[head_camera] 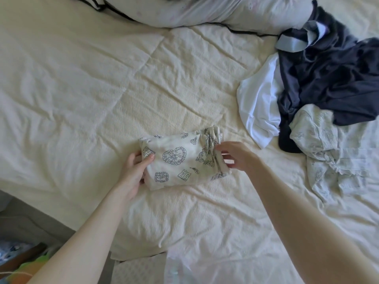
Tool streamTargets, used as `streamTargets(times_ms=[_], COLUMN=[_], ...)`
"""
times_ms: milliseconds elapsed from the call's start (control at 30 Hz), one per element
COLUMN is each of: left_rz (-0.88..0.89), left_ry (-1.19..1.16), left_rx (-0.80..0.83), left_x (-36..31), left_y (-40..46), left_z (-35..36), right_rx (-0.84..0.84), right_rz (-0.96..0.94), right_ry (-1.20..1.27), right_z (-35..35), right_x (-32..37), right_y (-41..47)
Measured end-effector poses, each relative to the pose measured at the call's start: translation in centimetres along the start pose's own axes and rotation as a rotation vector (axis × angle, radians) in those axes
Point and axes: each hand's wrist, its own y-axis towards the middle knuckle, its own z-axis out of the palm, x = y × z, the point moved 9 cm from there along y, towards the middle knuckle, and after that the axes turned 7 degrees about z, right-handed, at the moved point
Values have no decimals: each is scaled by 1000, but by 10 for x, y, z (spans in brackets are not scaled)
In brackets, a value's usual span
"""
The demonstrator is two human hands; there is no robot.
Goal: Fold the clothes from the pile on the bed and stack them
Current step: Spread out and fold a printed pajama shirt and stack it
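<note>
Here, left hand [134,168] gripping folded printed garment [180,160] (thumb on top), right hand [233,155] loosely spread at its gathered end.

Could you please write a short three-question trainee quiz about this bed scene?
1. True or false: the left hand grips the left end of the folded cream printed garment.
2. Which lies nearest the dark navy crumpled garment? A) white garment B) folded printed garment C) grey-white pillow
3. Fill in: the right hand is at the folded garment's ____ end.

Key: 1 true; 2 A; 3 right, at the gathered edge, fingers spread; whether it touches is unclear.
</note>
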Motion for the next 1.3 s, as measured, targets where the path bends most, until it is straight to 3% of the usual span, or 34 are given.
streamTargets(times_ms=[333,733,1067,1300], left_rz=[45,134,190,187], left_ry=[-5,52,88,222], left_rx=[-24,66,209,445], left_x=[-41,-56,-32,-1], left_y=[-83,-235,-335,-367], left_z=[-43,-104,-83,-18], right_rx=[72,189,80,-120], right_rz=[-88,-222,-337,-369], right_ry=[77,156,254,451], right_z=[17,42,-2,-47], right_x=[-19,-109,-199,-294], right_y=[-99,-233,-334,-376])
